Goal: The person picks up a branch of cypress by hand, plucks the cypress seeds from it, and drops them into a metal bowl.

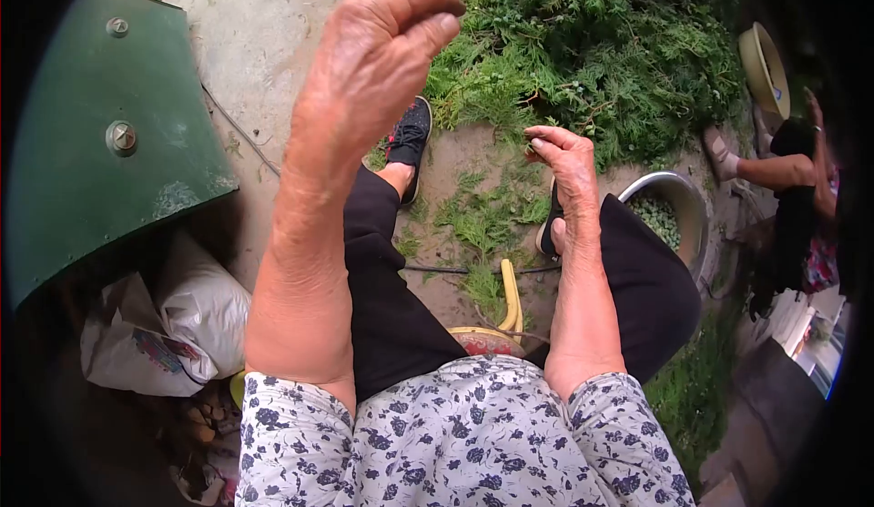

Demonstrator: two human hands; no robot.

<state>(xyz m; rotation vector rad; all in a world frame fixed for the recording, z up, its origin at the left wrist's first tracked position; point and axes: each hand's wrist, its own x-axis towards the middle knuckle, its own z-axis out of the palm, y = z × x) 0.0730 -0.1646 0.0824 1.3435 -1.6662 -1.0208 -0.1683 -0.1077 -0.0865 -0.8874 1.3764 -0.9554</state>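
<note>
My left hand (378,52) is raised high in front of me, its thumb and fingers pinched together at the tips; nothing that I can make out shows between them. My right hand (564,154) is over my right foot, near the edge of a big pile of green branches (583,43). Its thumb and fingers are pressed together on a small dark greenish bit, too small to name. Beside my right knee stands a metal basin (696,220) with many small pale green pieces (657,220) in it. Loose green sprigs (492,216) lie on the ground between my feet.
A green metal panel (109,134) with bolts stands at the left, above a white sack (205,307). A yellow curved handle (511,298) rises between my legs. At the far right sits another person (792,175) near a yellowish basin (763,70). A thin cable (241,129) crosses the ground.
</note>
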